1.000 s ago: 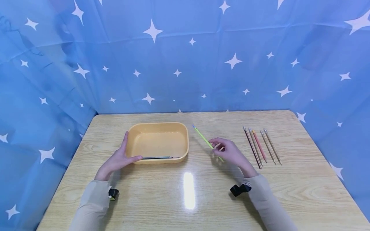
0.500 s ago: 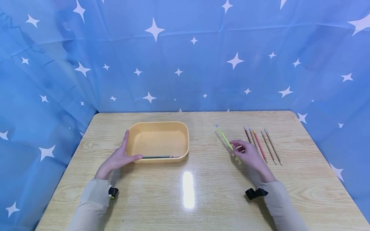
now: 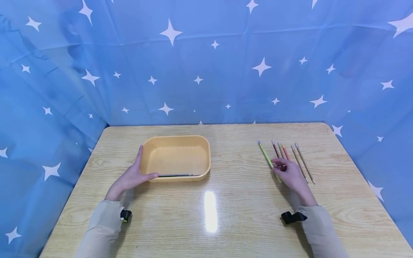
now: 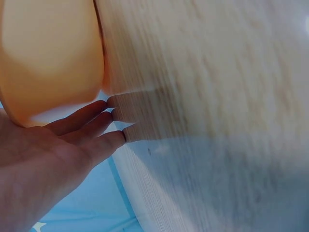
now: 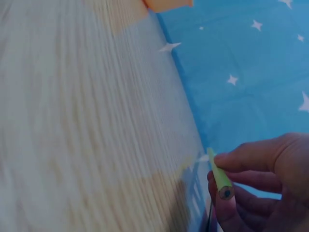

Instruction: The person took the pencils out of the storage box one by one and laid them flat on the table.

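Note:
In the head view, a yellow-green pencil [image 3: 265,153] with a blue end slants low over the table. My right hand [image 3: 291,176] pinches it near its lower end. Thumb and fingertips meet around the pencil [image 5: 220,180] in the right wrist view, where its flat wooden end faces the camera. A light orange plastic tray [image 3: 209,157] stands left of centre, with a dark pencil [image 3: 175,175] lying along its front inner wall. My left hand [image 3: 131,177] rests against the tray's left side, thumb along the front rim. In the left wrist view, straight fingers [image 4: 82,121] reach beside the tray [image 4: 53,53].
Several pencils lie in a row at the right of the wooden table [image 3: 238,215], including a dark red pencil [image 3: 275,148], a red one [image 3: 286,153] and a gold one [image 3: 304,163]. My right hand partly covers them. A blue star-patterned cloth [image 3: 206,71] hangs behind.
My right hand has moved right with the yellow-green pencil, from near the tray to beside the row of pencils, lowering it toward the table. My left hand and the tray stay put.

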`<state>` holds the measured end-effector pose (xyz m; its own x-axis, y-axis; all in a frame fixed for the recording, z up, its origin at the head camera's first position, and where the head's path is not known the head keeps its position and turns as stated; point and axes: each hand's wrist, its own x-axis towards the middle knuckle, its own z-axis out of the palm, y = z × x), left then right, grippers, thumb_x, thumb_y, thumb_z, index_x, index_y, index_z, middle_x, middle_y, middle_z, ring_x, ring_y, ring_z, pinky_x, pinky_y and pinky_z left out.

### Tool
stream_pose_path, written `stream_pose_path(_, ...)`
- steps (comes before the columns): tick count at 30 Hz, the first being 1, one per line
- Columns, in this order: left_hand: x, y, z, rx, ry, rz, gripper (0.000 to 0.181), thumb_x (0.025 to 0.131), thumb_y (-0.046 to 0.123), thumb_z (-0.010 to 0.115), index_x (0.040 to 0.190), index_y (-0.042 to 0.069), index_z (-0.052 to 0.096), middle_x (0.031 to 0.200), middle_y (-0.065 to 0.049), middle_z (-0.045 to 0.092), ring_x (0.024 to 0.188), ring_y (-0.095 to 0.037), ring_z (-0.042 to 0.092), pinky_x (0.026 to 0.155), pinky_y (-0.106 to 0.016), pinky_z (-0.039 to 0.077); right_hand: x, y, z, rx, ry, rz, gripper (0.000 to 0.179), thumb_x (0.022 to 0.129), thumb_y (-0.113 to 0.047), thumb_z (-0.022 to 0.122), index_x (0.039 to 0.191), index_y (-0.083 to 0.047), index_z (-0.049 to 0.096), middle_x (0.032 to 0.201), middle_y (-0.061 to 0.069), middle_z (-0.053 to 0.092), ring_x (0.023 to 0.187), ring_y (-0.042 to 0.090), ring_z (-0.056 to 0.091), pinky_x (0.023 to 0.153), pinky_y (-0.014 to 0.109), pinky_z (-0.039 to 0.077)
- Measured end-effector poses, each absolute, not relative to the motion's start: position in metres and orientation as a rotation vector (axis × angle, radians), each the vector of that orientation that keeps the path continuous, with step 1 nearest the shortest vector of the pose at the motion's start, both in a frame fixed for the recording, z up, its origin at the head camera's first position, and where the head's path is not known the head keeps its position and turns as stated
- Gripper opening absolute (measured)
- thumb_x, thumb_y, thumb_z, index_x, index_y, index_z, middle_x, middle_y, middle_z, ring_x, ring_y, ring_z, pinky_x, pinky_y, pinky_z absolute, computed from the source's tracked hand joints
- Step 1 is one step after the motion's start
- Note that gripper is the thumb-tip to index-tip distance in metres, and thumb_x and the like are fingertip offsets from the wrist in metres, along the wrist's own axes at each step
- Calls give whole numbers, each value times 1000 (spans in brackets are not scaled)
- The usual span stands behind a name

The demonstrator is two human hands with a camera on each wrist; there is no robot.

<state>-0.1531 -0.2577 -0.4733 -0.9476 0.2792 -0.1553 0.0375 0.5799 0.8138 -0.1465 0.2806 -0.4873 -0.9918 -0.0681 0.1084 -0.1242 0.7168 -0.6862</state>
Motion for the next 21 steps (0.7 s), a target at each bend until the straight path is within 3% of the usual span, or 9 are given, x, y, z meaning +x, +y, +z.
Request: stream_pose_path(21, -153, -259, -476, 244, 2526, 1333, 119, 85, 33, 74, 151, 14, -23, 158, -25, -3, 139, -48, 14, 108, -63, 17, -141, 289, -487, 77, -2833, 1039, 26, 87, -2, 67, 111, 9, 64, 89, 13, 63, 77, 24, 58, 60, 27, 43)
